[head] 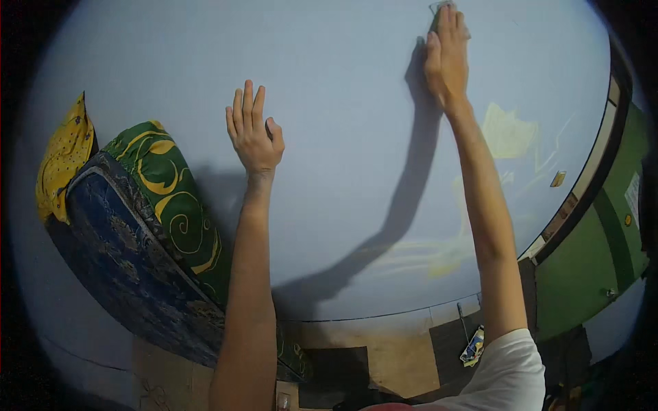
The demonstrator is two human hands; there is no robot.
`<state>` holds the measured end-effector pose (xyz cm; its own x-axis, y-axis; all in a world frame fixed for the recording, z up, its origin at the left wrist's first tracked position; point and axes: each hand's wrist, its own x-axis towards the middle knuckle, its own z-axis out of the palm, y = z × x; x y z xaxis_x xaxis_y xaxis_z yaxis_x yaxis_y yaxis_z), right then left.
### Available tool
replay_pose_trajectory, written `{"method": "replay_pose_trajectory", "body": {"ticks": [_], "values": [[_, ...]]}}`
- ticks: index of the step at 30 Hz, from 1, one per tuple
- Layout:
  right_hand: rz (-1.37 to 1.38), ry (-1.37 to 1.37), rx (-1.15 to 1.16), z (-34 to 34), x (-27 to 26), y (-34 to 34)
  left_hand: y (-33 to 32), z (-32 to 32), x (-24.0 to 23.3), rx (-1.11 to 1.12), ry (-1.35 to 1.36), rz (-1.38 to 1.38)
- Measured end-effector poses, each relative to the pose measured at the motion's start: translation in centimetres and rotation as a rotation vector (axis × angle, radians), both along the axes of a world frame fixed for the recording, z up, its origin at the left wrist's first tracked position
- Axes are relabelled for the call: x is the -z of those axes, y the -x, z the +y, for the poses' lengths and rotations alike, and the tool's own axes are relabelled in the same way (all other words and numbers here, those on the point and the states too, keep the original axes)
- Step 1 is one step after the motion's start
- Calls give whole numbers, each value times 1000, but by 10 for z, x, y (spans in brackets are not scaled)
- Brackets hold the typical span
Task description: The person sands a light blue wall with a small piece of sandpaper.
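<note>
A pale blue wall (329,169) fills most of the view. High on it, my right hand (448,56) presses a small cloth-like item (467,32) against the surface; the fingers cover most of it, so its kind is hard to tell. My left hand (255,131) is spread against or just before the wall, lower and to the left, with nothing in it. Yellowish patches (509,132) and streaks mark the wall to the right of and below my right hand.
A blue patterned mattress (139,246), a green and yellow covered one (175,190) and a yellow cloth (64,159) lean at the left. A switch plate (558,179) and green door (581,272) are at the right. A long-handled dustpan-like item (473,348) lies on the floor.
</note>
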<state>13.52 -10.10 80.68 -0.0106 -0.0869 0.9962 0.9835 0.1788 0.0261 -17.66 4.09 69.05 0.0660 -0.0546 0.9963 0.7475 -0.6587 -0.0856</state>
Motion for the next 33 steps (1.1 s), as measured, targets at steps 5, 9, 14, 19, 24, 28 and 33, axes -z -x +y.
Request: {"method": "replay_pose_trajectory", "body": {"ticks": [5, 9, 14, 19, 24, 28, 33], "values": [[-873, 532, 70, -5, 36, 33, 0, -1, 0, 54, 1, 26], [-314, 72, 231, 3, 4, 8, 0, -2, 1, 30, 20, 25], [-1042, 771, -93, 16, 85, 38, 1, 0, 0, 37, 9, 23], [-444, 265, 233, 21, 34, -44, -1, 1, 0, 28, -21, 12], [147, -69, 86, 27, 3, -73, 0, 1, 2, 13, 15, 13], [-435, 299, 211, 23, 81, 10, 0, 1, 3, 13, 3, 7], [-940, 483, 205, -3, 59, 5, -1, 0, 1, 5, -26, -1]]}}
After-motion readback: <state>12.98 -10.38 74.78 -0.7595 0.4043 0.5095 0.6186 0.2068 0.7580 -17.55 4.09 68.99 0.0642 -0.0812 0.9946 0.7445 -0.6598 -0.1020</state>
